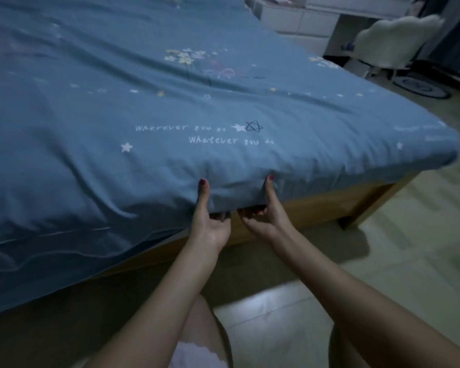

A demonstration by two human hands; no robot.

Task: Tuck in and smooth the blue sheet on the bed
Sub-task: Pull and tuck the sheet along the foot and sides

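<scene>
Pinching blue sheet (170, 107) edge (print: "Whatever you do"): left hand (209, 221), right hand (263, 216).

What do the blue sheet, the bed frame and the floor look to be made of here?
Blue sheet: thin woven fabric, probably cotton, matte; it creases softly where both thumbs press. Bed frame: wood or wood veneer, tan with a smooth face. Floor: glossy pale tile, judging by the reflected glare and faint joint lines.
</scene>
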